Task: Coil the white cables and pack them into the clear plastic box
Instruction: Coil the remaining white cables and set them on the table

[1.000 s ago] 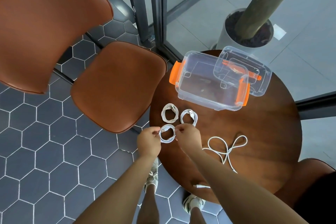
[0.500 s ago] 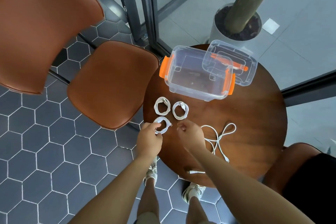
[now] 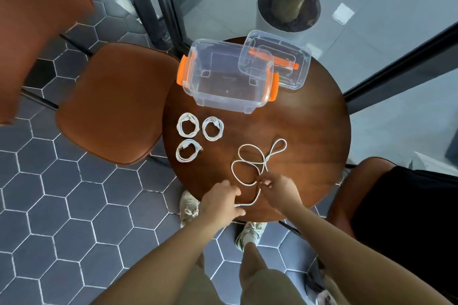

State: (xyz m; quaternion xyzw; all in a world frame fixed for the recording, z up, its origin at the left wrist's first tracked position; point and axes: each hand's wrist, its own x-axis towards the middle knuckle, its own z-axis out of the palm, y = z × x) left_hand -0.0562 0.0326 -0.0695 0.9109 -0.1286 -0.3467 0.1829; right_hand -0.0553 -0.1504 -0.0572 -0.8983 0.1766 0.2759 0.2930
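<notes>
Round wooden table [image 3: 309, 131], brown leather chairs [image 3: 111, 101], grey hexagon-tiled floor [image 3: 62, 205], dark-framed glass wall [image 3: 158, 7]

Soft daylight — blurred, bowed edges

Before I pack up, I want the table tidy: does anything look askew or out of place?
Two things. The lid sits askew, seemingly propped on a far corner of the clear box instead of lying flat. The loose cable sprawls in untidy loops, not yet coiled, with the left hand and right hand gripping it.
</notes>
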